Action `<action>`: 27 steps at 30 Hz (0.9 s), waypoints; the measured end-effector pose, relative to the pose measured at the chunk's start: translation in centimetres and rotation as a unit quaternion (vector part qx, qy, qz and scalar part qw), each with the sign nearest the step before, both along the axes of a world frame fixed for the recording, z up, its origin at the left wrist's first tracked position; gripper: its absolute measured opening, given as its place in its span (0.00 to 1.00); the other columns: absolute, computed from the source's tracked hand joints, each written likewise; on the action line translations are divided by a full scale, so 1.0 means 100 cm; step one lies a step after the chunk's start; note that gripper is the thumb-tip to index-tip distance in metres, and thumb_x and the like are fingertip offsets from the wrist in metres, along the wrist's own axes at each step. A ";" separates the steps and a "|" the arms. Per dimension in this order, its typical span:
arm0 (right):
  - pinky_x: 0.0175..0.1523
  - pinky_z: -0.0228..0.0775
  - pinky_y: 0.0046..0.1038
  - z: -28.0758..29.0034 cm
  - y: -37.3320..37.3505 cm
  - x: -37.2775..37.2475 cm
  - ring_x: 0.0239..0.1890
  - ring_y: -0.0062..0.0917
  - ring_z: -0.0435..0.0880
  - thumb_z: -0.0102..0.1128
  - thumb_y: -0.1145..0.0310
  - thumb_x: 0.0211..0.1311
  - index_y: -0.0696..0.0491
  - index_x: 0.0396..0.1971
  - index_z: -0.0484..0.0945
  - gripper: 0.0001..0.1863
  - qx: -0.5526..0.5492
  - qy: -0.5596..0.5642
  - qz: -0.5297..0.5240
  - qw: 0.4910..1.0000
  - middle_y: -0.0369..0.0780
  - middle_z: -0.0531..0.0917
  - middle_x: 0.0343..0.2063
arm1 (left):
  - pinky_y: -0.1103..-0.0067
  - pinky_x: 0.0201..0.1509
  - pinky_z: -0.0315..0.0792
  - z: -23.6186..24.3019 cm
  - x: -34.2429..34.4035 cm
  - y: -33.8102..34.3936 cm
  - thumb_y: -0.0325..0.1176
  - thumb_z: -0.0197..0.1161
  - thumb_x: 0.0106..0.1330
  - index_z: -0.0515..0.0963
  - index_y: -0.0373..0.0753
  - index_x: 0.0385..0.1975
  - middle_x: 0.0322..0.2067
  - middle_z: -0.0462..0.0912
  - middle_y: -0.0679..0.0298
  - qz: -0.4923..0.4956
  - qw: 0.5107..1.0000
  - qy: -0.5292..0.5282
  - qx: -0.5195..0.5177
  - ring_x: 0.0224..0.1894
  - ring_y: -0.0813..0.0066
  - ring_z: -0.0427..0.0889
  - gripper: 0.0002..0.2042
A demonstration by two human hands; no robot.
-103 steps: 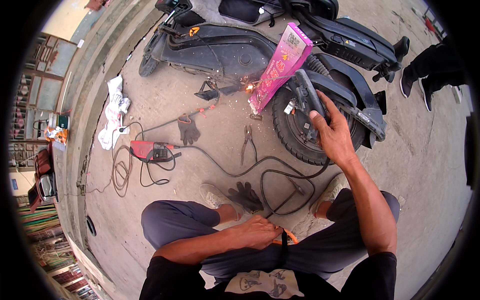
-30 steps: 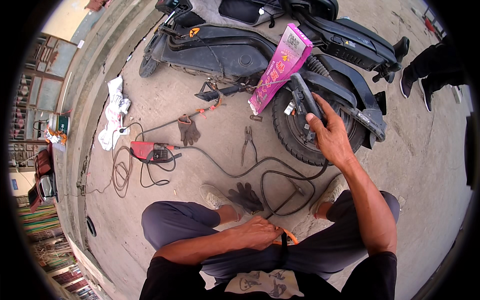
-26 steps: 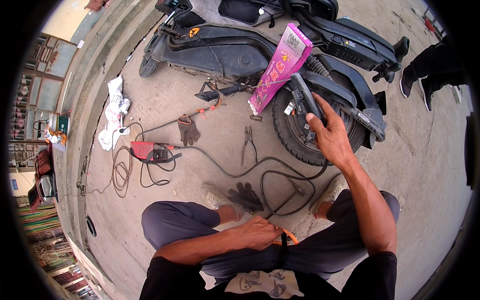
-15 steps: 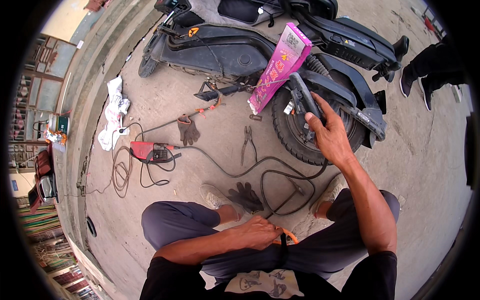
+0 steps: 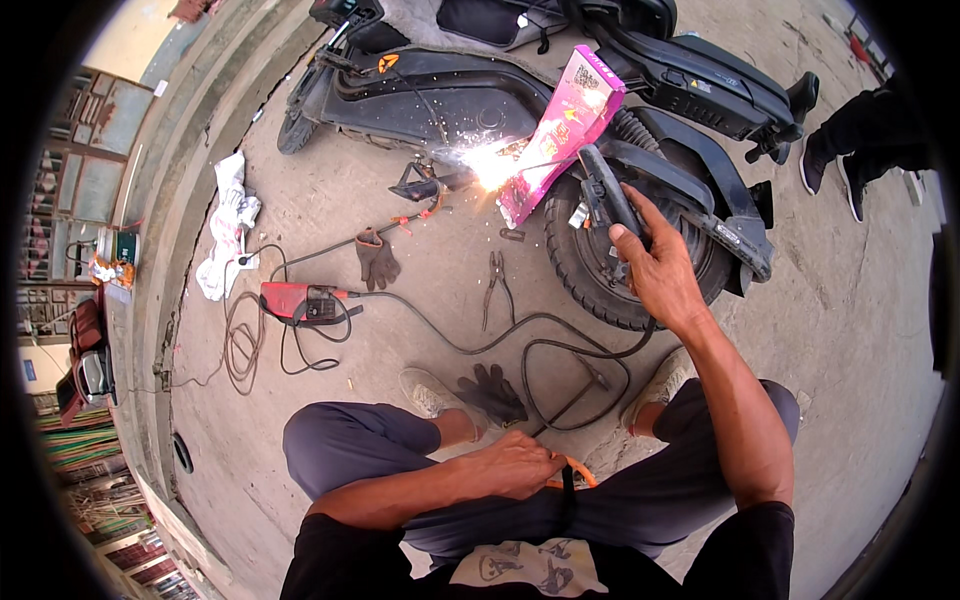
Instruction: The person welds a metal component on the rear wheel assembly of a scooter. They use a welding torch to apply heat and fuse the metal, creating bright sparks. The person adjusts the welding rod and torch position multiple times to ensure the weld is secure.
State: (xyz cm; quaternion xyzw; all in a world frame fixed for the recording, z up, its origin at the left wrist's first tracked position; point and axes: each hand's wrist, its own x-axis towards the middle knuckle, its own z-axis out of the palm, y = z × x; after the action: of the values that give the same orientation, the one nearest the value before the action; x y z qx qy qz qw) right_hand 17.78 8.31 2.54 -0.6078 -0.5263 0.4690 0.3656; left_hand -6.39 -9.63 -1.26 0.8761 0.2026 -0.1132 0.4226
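My right hand (image 5: 660, 265) is closed round a black welding electrode holder (image 5: 606, 190) above the scooter's rear wheel (image 5: 570, 275). Its thin rod points left across a pink cardboard box (image 5: 570, 125) to the stand (image 5: 420, 185) of a dark scooter (image 5: 450, 100) lying on its side. A bright arc with flying sparks (image 5: 490, 165) burns at the rod's tip and hides the contact spot. Between my knees, my left hand (image 5: 515, 466) is closed on a hammer (image 5: 575, 405), its dark shaft slanting up to the head. An orange loop (image 5: 578, 470) shows beside that hand.
A red welding machine (image 5: 290, 302) lies on the concrete, its black cable (image 5: 470, 350) looping toward my feet. Pliers (image 5: 495, 290), a brown glove (image 5: 376, 260), a dark glove (image 5: 492, 395) and a white cloth (image 5: 230, 225) lie around. Another person's shoes (image 5: 835, 175) stand at right.
A bright arc and sparks have appeared at the rod's tip by the scooter's stand, lighting the pink box. Both my hands keep nearly the same place and grip.
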 end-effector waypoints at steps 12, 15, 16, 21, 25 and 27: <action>0.46 0.73 0.29 0.010 0.000 0.000 0.37 0.23 0.78 0.57 0.64 0.74 0.58 0.69 0.68 0.28 -0.026 -0.006 -0.005 1.000 0.45 0.84 0.40 | 0.59 0.30 0.76 0.001 0.001 0.001 0.32 0.60 0.61 0.77 0.34 0.36 0.23 0.83 0.54 -0.006 1.000 0.007 0.000 0.30 0.52 0.87 0.08; 0.47 0.73 0.29 0.006 0.000 0.002 0.37 0.23 0.78 0.58 0.64 0.73 0.57 0.70 0.68 0.28 -0.012 -0.006 -0.019 1.000 0.45 0.84 0.39 | 0.59 0.30 0.77 -0.002 0.001 -0.001 0.32 0.59 0.62 0.77 0.34 0.36 0.24 0.83 0.53 -0.003 1.000 0.019 0.000 0.30 0.52 0.87 0.08; 0.48 0.73 0.29 0.006 0.001 0.002 0.38 0.23 0.79 0.58 0.64 0.73 0.57 0.70 0.68 0.28 -0.019 -0.011 -0.022 1.000 0.45 0.84 0.40 | 0.59 0.30 0.77 -0.003 0.000 -0.001 0.32 0.59 0.62 0.76 0.34 0.36 0.24 0.83 0.53 -0.006 1.000 0.017 -0.003 0.30 0.52 0.87 0.08; 0.48 0.73 0.27 0.003 0.000 0.002 0.38 0.24 0.79 0.58 0.64 0.73 0.56 0.69 0.68 0.28 0.004 -0.015 -0.019 1.000 0.46 0.85 0.41 | 0.59 0.31 0.77 0.000 0.001 0.000 0.32 0.59 0.62 0.77 0.34 0.36 0.23 0.83 0.54 -0.011 1.000 0.013 -0.005 0.30 0.51 0.87 0.08; 0.46 0.73 0.28 0.008 0.000 0.002 0.35 0.24 0.78 0.58 0.65 0.72 0.56 0.69 0.68 0.28 -0.001 -0.021 -0.025 0.999 0.46 0.85 0.41 | 0.59 0.31 0.77 -0.001 0.000 -0.001 0.31 0.60 0.62 0.77 0.34 0.37 0.24 0.83 0.54 -0.011 1.000 0.018 -0.002 0.30 0.51 0.87 0.09; 0.46 0.73 0.28 0.009 0.000 0.002 0.34 0.23 0.78 0.59 0.65 0.72 0.56 0.69 0.68 0.28 -0.012 -0.026 -0.024 0.999 0.46 0.86 0.41 | 0.59 0.31 0.77 -0.002 0.000 -0.002 0.31 0.60 0.61 0.78 0.33 0.37 0.24 0.83 0.53 -0.009 1.000 0.014 -0.002 0.30 0.51 0.87 0.09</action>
State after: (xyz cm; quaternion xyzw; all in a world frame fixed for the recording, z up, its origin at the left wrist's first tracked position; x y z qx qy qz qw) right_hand 17.93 8.31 3.44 -0.6366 -0.5150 0.4504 0.3558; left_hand -6.39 -9.79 -1.51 0.8751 0.2006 -0.1301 0.4208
